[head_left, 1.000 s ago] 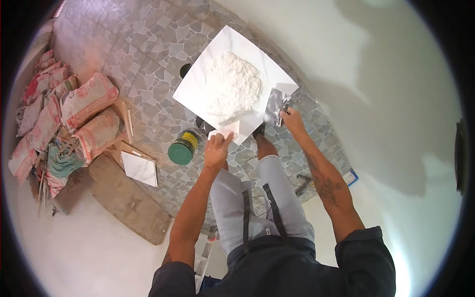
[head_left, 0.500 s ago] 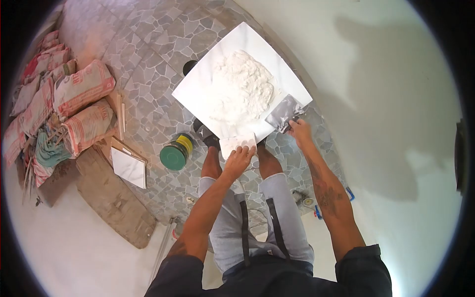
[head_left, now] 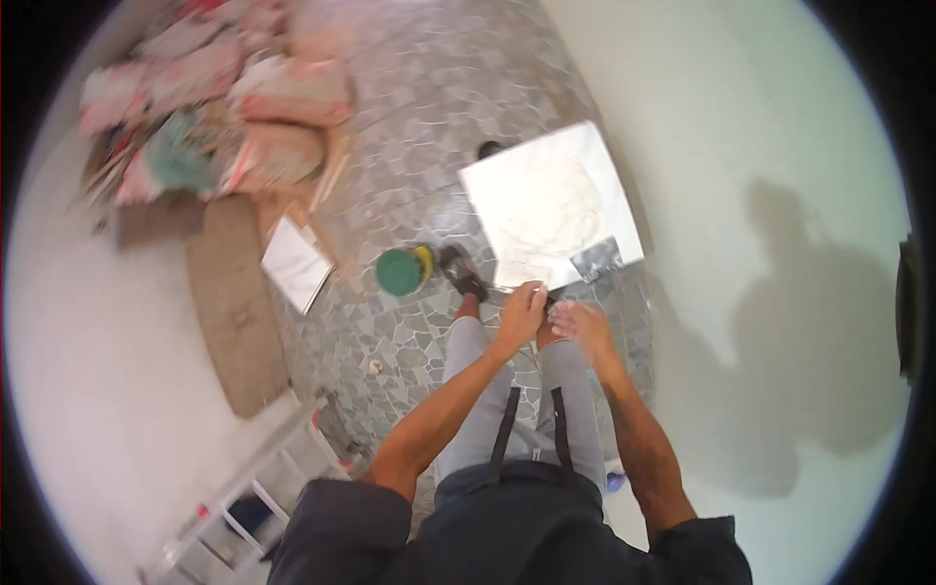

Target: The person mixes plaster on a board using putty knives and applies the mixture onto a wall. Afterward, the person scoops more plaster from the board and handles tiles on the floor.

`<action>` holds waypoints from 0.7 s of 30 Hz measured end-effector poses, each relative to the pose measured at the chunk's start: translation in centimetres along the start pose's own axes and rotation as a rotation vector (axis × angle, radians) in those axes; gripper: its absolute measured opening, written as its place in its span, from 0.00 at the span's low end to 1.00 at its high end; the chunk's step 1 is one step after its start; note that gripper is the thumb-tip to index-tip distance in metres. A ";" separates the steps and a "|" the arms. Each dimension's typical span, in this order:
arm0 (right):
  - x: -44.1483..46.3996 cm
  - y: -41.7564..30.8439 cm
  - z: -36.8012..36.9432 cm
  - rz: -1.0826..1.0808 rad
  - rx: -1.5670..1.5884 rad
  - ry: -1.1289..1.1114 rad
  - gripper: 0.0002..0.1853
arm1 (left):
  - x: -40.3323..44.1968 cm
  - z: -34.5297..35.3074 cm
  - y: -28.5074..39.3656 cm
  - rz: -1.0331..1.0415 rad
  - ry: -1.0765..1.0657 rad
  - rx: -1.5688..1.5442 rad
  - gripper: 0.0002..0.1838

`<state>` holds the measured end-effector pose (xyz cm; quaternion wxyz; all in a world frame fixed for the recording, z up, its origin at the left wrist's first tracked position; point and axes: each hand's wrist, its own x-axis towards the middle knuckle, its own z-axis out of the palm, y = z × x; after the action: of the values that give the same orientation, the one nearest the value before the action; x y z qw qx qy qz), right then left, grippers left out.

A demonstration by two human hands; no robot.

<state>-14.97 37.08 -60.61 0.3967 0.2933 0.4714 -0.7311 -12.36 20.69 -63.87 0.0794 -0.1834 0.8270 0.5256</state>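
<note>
A heap of white powdery or pasty material (head_left: 551, 205) lies on a white square board (head_left: 616, 195). A flat grey metal blade (head_left: 597, 259) rests at the board's near right corner, with no hand on it. At the near left corner lies a small pale plate (head_left: 522, 273). My left hand (head_left: 525, 310) is just below that plate, fingers bent; whether it touches the plate or holds anything is too blurred to tell. Beside it, my right hand (head_left: 580, 324) is off the blade, its fingers loosely apart and nothing visible in them.
A green-lidded can (head_left: 399, 272) stands left of my foot. Stacked sacks (head_left: 292, 90) lie at the upper left, near a white tile (head_left: 295, 263) and a long brown board (head_left: 234, 302). A ladder (head_left: 258, 487) is at the lower left; a wall (head_left: 760, 127) rises on the right.
My right hand has let go of the grey blade and moved in beside my left hand. The view has turned, so board, can and sacks appear shifted to the right.
</note>
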 end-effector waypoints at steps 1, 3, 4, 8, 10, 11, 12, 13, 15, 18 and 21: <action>-2.3 -0.9 3.1 0.039 -0.031 -0.055 0.18 | -0.9 -0.8 1.9 -0.047 0.037 -0.075 0.22; -6.2 -2.2 8.1 0.018 -0.079 -0.101 0.19 | -2.2 -3.3 5.7 -0.110 0.101 -0.243 0.26; -7.8 -2.5 10.1 0.005 -0.097 -0.114 0.19 | -3.0 -5.2 7.0 -0.098 0.144 -0.246 0.28; -11.8 -3.6 14.6 -0.039 -0.256 -0.287 0.22 | -6.0 -12.1 11.5 -0.038 0.230 -0.328 0.32; -15.1 -3.5 17.6 -0.086 -0.194 -0.458 0.25 | -8.5 -15.1 12.5 0.010 0.271 -0.414 0.32; -16.8 -3.2 18.9 -0.085 -0.220 -0.511 0.26 | -10.1 -16.4 12.6 0.042 0.285 -0.487 0.32; -18.4 -3.1 20.4 -0.082 -0.250 -0.569 0.27 | -11.5 -17.9 12.7 0.079 0.304 -0.560 0.32; -19.7 -2.7 21.7 -0.074 -0.276 -0.626 0.28 | -12.8 -19.1 12.4 0.116 0.323 -0.629 0.31; -22.4 -0.9 24.6 -0.085 -0.384 -0.739 0.32 | -15.8 -22.0 10.6 0.099 0.350 -0.833 0.31; -25.8 3.9 27.6 -0.103 -0.639 -0.884 0.32 | -22.5 -25.0 8.2 0.048 0.373 -1.291 0.33; -28.8 8.1 30.5 -0.363 -1.215 -1.127 0.27 | -29.2 -26.9 6.0 0.100 0.447 -1.788 0.36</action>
<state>5.08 15.77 -29.43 0.5373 -0.4593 0.5538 -0.4400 13.83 5.26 -37.64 -0.2761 -0.2376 0.1166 0.9240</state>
